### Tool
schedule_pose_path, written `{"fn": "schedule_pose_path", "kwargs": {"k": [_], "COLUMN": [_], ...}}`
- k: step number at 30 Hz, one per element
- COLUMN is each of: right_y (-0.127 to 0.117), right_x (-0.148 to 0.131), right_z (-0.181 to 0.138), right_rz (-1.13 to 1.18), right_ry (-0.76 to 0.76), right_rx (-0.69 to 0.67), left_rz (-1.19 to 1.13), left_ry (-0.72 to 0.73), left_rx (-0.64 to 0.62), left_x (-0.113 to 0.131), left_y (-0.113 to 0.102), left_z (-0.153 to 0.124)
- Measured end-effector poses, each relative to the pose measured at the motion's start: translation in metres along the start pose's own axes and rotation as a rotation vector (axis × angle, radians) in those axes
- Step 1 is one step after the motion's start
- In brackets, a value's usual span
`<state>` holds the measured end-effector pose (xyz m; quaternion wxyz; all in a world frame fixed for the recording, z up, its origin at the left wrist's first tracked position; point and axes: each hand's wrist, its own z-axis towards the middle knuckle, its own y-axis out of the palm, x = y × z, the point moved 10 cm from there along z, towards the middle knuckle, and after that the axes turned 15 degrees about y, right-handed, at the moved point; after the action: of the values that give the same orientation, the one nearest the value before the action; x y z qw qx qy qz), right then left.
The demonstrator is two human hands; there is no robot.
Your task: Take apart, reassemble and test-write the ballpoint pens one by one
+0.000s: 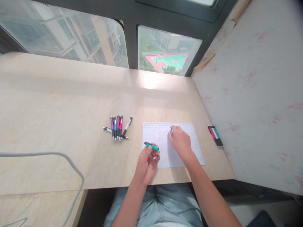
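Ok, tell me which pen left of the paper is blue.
The blue pen lies between the purple pen and a pink pen; the rest lying there are purple, pink or whitish.

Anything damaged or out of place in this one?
Yes: the floral wallpaper looks torn and curling along its edge by the window frame. In the pen pile, one white pen lies crosswise beneath others.

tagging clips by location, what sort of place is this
Likely an upstairs room, perhaps in a home: a long tabletop beneath a window, floral wall on the right, and a sports court outside, seen from above.
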<state>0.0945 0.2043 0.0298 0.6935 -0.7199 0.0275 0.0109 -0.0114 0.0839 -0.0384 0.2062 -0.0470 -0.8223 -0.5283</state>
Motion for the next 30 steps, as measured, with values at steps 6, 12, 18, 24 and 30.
{"fn": "schedule_pose_path", "kwargs": {"k": [6,12,18,24,30], "right_y": [-0.001,-0.016,-0.020,-0.041,-0.058], "right_x": [-0.007,-0.004,-0.001,-0.004,-0.007], "right_z": [0.002,-0.026,-0.072,-0.086,-0.089], "right_rz": [0.066,0.579,1.081,1.065,0.934], "right_ry": [-0.035,-0.129,-0.051,-0.086,-0.170], "right_rx": [0.002,-0.129,-0.399,-0.225,-0.082], "left_rz": [-0.055,-0.022,-0.007,0.029,0.035], "left_ry": [0.006,0.030,0.049,0.077,0.071], "left_rx": [-0.008,-0.025,-0.026,-0.054,-0.098], "left_x": [0.001,0.004,0.006,0.007,0.006], "left_y": [0.000,0.002,0.002,0.005,0.008], "left_z": [0.001,0.000,-0.002,0.000,0.000]}}
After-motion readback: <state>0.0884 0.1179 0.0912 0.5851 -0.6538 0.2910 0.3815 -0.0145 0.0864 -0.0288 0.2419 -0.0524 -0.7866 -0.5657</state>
